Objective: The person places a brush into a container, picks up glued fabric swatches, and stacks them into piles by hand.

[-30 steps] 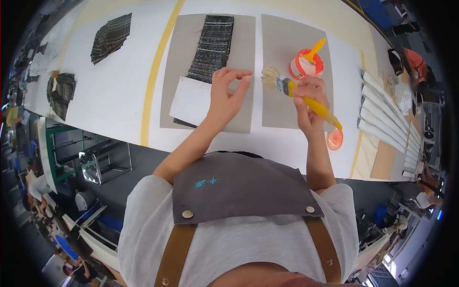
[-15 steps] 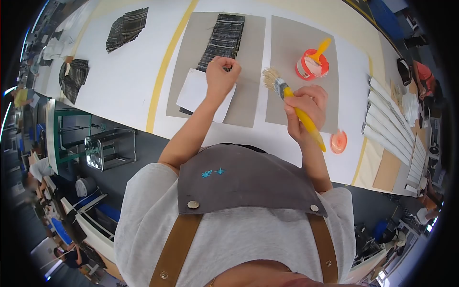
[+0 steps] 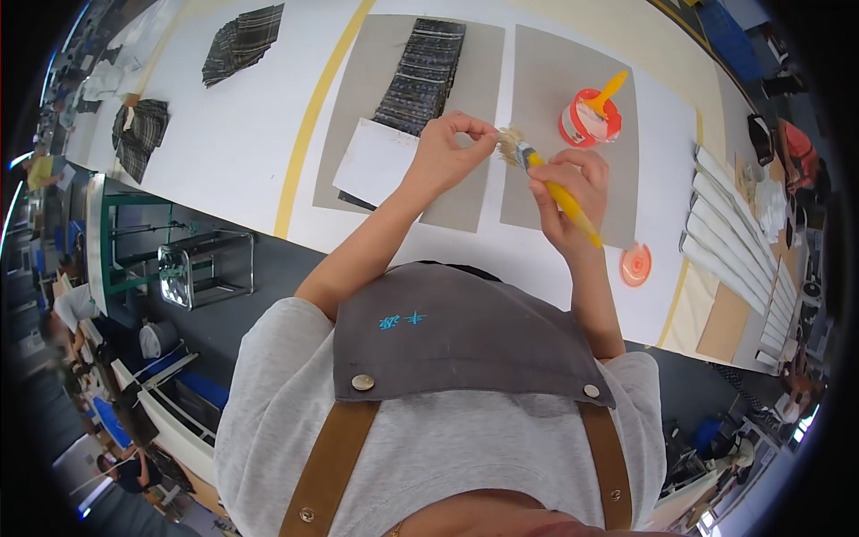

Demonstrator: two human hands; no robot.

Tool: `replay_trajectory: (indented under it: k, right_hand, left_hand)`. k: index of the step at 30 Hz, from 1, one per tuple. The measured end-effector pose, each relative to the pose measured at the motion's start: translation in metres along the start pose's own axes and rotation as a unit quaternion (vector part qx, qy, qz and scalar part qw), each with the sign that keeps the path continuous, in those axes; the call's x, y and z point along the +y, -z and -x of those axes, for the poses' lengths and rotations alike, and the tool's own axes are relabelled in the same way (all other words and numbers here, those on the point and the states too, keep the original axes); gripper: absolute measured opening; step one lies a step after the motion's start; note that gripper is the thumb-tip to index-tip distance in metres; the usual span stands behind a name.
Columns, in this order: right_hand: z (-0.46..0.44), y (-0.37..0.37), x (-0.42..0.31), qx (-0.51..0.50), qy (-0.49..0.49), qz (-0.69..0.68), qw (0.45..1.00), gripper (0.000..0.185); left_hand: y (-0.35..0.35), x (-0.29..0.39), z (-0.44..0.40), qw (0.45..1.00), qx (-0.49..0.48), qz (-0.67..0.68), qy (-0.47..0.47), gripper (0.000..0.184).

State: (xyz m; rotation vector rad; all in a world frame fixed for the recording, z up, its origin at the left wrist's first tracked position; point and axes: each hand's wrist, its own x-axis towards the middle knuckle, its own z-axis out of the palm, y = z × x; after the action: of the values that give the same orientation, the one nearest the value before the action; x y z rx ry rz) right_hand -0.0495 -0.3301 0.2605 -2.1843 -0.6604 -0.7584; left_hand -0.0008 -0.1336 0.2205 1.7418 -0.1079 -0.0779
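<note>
My right hand [image 3: 577,192] is wrapped round the yellow handle of a paintbrush [image 3: 573,213], whose pale bristles point left. At the bristle tips, the thumb and forefinger of my left hand [image 3: 447,152] are pinched together; whatever is between them is too small to make out. Left of that hand, a white sheet [image 3: 371,166] covers the lower end of a row of overlapping dark striped fabric pieces [image 3: 420,76]. Both lie on a grey board [image 3: 353,76]. Beyond my right hand stands a red tub [image 3: 573,125] of pale paste with a second yellow brush [image 3: 611,89] in it.
The tub rests on a second grey board [image 3: 537,72]. A round reddish lid [image 3: 636,265] lies near the table's front edge. Dark fabric stacks [image 3: 240,45] sit at the left, and white strips [image 3: 729,233] at the right. A metal-framed stool [image 3: 206,268] stands below the table.
My left hand has moved right, from above the fabric pieces to the brush's bristle tips. The brush, still in my right hand, has shifted only slightly.
</note>
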Motion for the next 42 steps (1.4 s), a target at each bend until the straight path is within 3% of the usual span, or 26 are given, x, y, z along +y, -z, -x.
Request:
replay_trajectory:
  k: [2, 5, 9, 11, 13, 15, 18, 21, 23, 24, 26, 27, 29, 30, 31, 33, 36, 38, 40, 42]
  right_hand:
    - [-0.001, 0.000, 0.000, -0.002, 0.012, 0.009, 1.000, 0.012]
    - [0.003, -0.007, -0.001, -0.033, 0.074, 0.066, 0.995, 0.014]
    - [0.005, 0.010, -0.006, 0.065, 0.073, 0.014, 0.995, 0.016]
    - [0.014, 0.016, 0.043, 0.156, -0.054, 0.078, 0.983, 0.011]
    - [0.015, 0.024, 0.103, 0.259, -0.236, -0.061, 0.935, 0.013]
    - [0.023, 0.031, 0.163, 0.233, -0.349, -0.040, 0.907, 0.020]
    - [0.030, 0.015, 0.228, 0.187, -0.395, 0.006, 0.900, 0.034]
    - [0.036, -0.001, 0.263, 0.095, -0.444, 0.165, 0.876, 0.048]
    - [0.061, -0.014, 0.301, 0.091, -0.424, 0.124, 0.893, 0.054]
    - [0.062, -0.014, 0.295, 0.082, -0.395, 0.161, 0.901, 0.052]
    - [0.074, -0.017, 0.310, 0.063, -0.379, 0.076, 0.920, 0.042]
    - [0.078, -0.021, 0.307, 0.105, -0.375, -0.039, 0.920, 0.040]
    - [0.085, -0.019, 0.299, 0.058, -0.321, 0.108, 0.939, 0.043]
    - [0.086, -0.015, 0.294, -0.004, -0.380, 0.164, 0.910, 0.044]
    - [0.094, -0.020, 0.294, 0.013, -0.348, 0.153, 0.925, 0.045]
    - [0.096, -0.016, 0.291, -0.034, -0.393, 0.220, 0.892, 0.055]
    - [0.093, -0.014, 0.228, 0.140, -0.365, 0.162, 0.906, 0.057]
    - [0.124, -0.024, 0.214, 0.172, -0.379, 0.063, 0.907, 0.060]
    - [0.169, -0.069, 0.212, 0.092, -0.369, -0.066, 0.923, 0.058]
    - [0.175, -0.128, 0.154, -0.054, -0.378, -0.105, 0.918, 0.062]
  left_hand:
    - [-0.004, -0.006, -0.002, 1.000, 0.004, -0.020, -0.010, 0.016]
    - [-0.013, -0.012, -0.008, 0.976, 0.058, -0.189, -0.087, 0.015]
    - [0.021, -0.084, -0.026, 0.952, 0.172, -0.243, -0.068, 0.015]
    - [0.049, -0.097, -0.024, 0.954, 0.183, -0.229, -0.061, 0.016]
    - [0.051, -0.101, -0.006, 0.961, 0.169, -0.218, -0.021, 0.017]
    - [0.050, -0.100, 0.016, 0.966, 0.145, -0.205, 0.063, 0.019]
    - [0.048, -0.124, 0.047, 0.973, 0.111, -0.193, 0.060, 0.024]
    - [0.051, -0.128, 0.078, 0.955, 0.091, -0.249, 0.137, 0.028]
    - [0.055, -0.136, 0.099, 0.944, 0.121, -0.284, 0.118, 0.028]
    - [0.056, -0.141, 0.109, 0.935, 0.143, -0.305, 0.110, 0.028]
    - [0.062, -0.150, 0.127, 0.922, 0.163, -0.315, 0.155, 0.029]
    - [0.062, -0.150, 0.137, 0.919, 0.187, -0.320, 0.136, 0.029]
    - [0.065, -0.155, 0.159, 0.913, 0.186, -0.323, 0.167, 0.033]
    - [0.066, -0.148, 0.166, 0.910, 0.173, -0.312, 0.212, 0.035]
    - [0.068, -0.147, 0.173, 0.908, 0.169, -0.312, 0.225, 0.036]
    - [0.070, -0.145, 0.185, 0.911, 0.182, -0.275, 0.246, 0.035]
    - [0.077, -0.144, 0.192, 0.918, 0.237, -0.180, 0.264, 0.030]
    - [0.087, -0.147, 0.198, 0.913, 0.270, -0.123, 0.282, 0.027]
    - [0.096, -0.157, 0.205, 0.911, 0.275, -0.104, 0.289, 0.023]
    - [0.107, -0.163, 0.209, 0.912, 0.280, -0.088, 0.286, 0.020]
